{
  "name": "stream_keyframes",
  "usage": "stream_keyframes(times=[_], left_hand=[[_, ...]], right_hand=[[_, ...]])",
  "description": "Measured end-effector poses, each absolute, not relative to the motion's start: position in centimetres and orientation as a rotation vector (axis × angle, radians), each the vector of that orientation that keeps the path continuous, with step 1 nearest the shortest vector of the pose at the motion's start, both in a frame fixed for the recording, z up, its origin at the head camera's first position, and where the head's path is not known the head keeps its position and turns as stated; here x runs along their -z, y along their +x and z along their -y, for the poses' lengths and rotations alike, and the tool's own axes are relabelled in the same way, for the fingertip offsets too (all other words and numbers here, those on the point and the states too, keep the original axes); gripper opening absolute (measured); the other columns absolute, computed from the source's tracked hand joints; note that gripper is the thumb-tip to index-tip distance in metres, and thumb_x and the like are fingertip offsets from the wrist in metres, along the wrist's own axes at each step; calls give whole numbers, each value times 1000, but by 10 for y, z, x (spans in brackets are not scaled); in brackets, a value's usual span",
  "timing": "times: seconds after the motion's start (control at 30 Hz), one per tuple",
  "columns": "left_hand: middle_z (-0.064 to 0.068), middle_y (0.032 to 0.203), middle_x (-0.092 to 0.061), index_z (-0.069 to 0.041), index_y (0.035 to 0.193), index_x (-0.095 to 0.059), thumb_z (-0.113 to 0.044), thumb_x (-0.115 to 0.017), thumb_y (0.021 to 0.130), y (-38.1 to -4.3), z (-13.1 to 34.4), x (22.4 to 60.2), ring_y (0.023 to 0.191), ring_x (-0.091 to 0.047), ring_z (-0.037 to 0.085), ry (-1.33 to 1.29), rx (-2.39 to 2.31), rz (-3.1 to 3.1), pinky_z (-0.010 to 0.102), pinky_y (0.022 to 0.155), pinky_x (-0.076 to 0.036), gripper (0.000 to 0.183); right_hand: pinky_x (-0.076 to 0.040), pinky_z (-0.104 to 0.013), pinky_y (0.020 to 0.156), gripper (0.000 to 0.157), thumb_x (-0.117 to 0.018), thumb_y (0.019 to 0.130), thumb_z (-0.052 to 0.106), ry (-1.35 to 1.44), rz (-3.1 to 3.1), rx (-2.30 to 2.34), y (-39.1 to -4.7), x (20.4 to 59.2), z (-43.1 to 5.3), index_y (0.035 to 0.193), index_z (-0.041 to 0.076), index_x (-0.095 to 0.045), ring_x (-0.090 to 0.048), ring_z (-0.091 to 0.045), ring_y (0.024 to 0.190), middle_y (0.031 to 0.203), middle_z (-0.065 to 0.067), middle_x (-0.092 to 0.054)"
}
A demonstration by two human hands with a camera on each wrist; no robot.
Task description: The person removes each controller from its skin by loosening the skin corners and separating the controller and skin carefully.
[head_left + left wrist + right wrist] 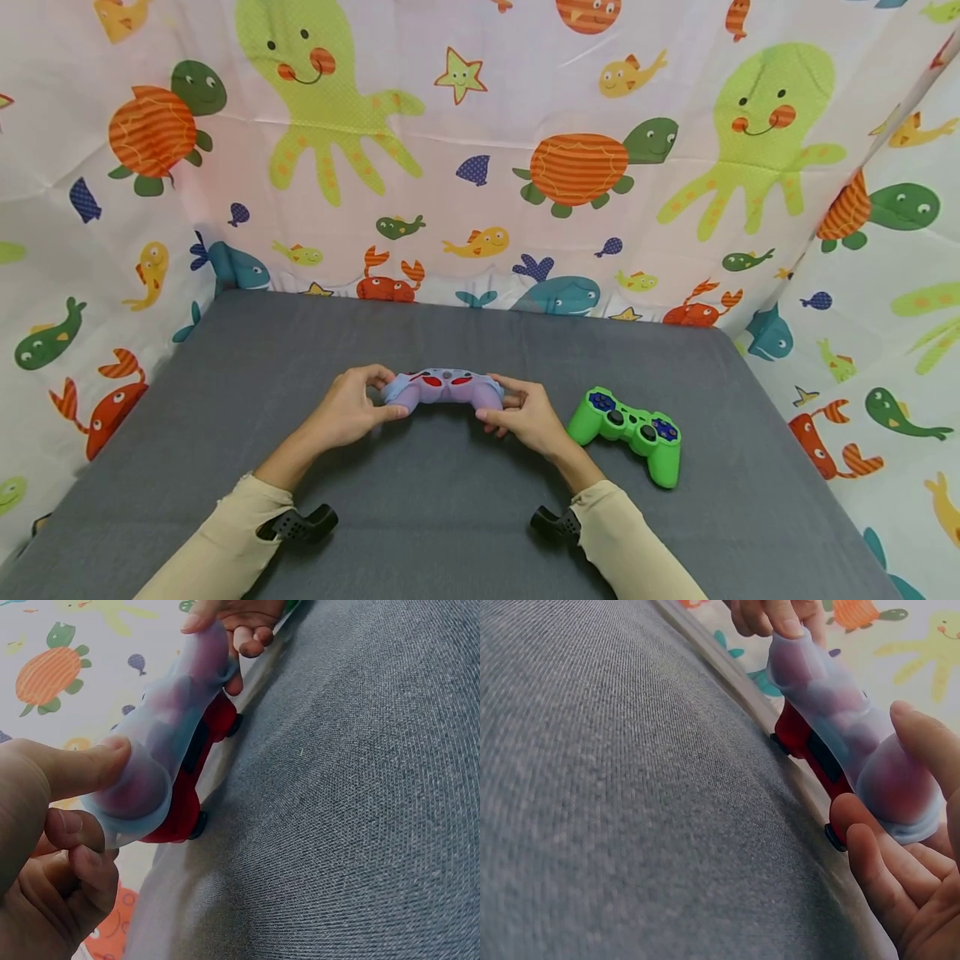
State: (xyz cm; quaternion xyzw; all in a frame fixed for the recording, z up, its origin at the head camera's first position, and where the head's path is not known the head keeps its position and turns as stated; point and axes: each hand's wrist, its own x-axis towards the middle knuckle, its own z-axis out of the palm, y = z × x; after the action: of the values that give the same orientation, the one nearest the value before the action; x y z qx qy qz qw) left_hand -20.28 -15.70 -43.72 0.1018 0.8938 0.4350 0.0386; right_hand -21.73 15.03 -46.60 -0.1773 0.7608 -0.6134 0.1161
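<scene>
Left hand (347, 408) and right hand (529, 412) grip a lilac-covered controller (447, 390). A green controller (632, 427) lies at right; behind hangs printed cloth (480, 117).

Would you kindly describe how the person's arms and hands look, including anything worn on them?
Plain, cream-coloured fabric sleeves end before the wrists. A small, black, curved device protrudes at each sleeve's end. The left hand and right hand are bare, ungloved.

Controller (166, 739) close in both wrist views
</scene>
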Motion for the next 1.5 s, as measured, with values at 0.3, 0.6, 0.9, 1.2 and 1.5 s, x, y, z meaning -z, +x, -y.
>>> stream_keyframes(times=[0.3,0.6,0.9,1.2,1.5], left_hand=[[18,112,-66,-3,119,-65,-24,-85,82,-199,157,435,52,-48,13,258,-1324,-2736,27,48,-40,47],[17,109,-66,-2,117,-65,-21,-86,82,-196,152,438,53,-46,12,258,-1339,-2752,26,47,-38,45],[14,110,-68,-7,112,-67,-24,-87,80,-196,150,438,79,-59,20,244,-1284,-2833,29,66,-45,42],[13,110,-57,-6,122,-56,-23,-81,86,-201,153,447,60,-57,15,266,-1392,-2694,29,53,-46,47],[11,97,-64,-6,117,-58,-20,-80,87,-199,151,443,54,-56,12,286,-1413,-2699,28,50,-45,40]], right_hand=[[-59,-31,60,69,-79,87,8,-498,-2236,1794,-216,467,-147,148,1,-47,-71,-19,64,86,-31,-72],[-58,-29,58,71,-79,87,7,-477,-2234,1803,-215,469,-148,149,-1,-46,-69,-15,62,85,-28,-73],[-59,-30,60,70,-79,87,7,-494,-2238,1796,-217,471,-151,149,-1,-46,-71,-16,65,82,-16,-75],[-61,-35,65,64,-77,90,9,-531,-2271,1740,-218,465,-154,147,2,-49,-73,-26,72,85,-23,-74],[-60,-33,62,64,-76,89,6,-518,-2248,1775,-218,464,-152,147,2,-49,-73,-18,69,84,-24,-74]])
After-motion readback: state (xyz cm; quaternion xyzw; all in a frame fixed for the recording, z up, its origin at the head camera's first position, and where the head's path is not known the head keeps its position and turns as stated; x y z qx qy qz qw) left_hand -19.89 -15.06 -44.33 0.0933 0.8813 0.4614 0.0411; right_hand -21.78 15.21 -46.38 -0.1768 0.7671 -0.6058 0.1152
